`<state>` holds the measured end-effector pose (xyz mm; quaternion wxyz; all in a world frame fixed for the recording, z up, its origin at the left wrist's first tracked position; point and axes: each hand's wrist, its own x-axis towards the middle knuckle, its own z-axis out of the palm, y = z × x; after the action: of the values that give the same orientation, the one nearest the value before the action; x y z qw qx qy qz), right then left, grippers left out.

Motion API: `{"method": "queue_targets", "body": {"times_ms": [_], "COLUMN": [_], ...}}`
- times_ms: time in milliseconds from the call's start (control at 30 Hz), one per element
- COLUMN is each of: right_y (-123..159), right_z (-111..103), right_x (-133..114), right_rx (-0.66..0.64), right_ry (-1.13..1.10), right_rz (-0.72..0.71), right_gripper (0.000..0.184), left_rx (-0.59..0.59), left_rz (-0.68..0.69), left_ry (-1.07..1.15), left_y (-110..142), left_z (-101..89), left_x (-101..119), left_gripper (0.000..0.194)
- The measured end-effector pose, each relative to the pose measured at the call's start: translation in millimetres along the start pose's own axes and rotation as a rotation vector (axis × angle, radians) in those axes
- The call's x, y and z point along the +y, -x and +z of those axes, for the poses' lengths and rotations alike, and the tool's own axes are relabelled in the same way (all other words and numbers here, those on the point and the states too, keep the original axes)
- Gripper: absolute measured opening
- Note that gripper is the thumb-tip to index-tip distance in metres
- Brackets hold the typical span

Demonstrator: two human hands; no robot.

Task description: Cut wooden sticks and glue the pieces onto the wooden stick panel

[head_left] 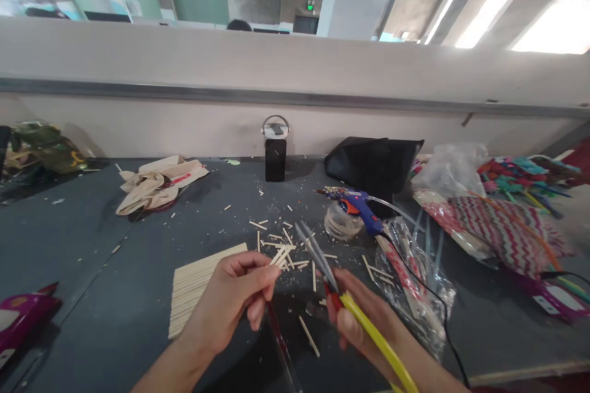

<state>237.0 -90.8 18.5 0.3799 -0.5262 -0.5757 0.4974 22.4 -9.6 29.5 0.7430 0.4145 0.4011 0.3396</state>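
Note:
My left hand (237, 298) pinches a few short, thin wooden sticks (279, 256) between thumb and fingers. My right hand (364, 313) is wrapped round long-nose pliers (320, 258) with yellow and red handles. The grey jaws point up and away, a little to the right of the sticks and apart from them. Beneath and beyond both hands, cut wooden stick pieces (308, 336) and small chips lie scattered over the dark table. A flat panel of sticks laid side by side (196, 282) lies partly behind my left hand. A dark, narrow, glossy strip (279, 338) lies between my wrists.
A blue glue gun (359, 206) rests on a clear round container (338, 224), its cord running down the right side. Plastic packaging (415, 276) lies to the right. A phone (275, 159) stands near the partition. Crumpled brown paper (154, 184) is at the left.

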Motion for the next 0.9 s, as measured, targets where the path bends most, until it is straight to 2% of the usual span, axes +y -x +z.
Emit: {"method": "queue_targets", "body": {"times_ms": [100,400,533,733,900], "right_y": [6.3,0.1,-2.5,-3.8,-1.6], "right_z": [2.4,11.0,13.4,13.4,13.3], "right_x": [0.6,-12.3,-11.2,-9.9,-7.3], "right_rx": [-0.091,-0.164,-0.154,-0.18,-0.173], "right_ry": [0.073,-0.015,-0.041,-0.05,-0.079], "right_rz": [-0.042,-0.021,-0.023,-0.026,-0.003], "right_gripper": [0.031,0.03,0.041,0.038,0.042], "left_rx": [0.0,-0.059,-0.071,-0.081,-0.09], "left_rz": [-0.019,-0.081,-0.087,-0.093,-0.107], "left_ry": [0.008,0.022,0.035,0.056,0.059], "left_y": [-0.4,-1.5,-1.1,-1.8,-2.9], "left_z": [-1.6,4.7,3.7,2.8,3.5], "left_x": [4.5,4.6,3.7,3.1,3.8], "left_gripper": [0.024,0.025,0.024,0.021,0.022]}}
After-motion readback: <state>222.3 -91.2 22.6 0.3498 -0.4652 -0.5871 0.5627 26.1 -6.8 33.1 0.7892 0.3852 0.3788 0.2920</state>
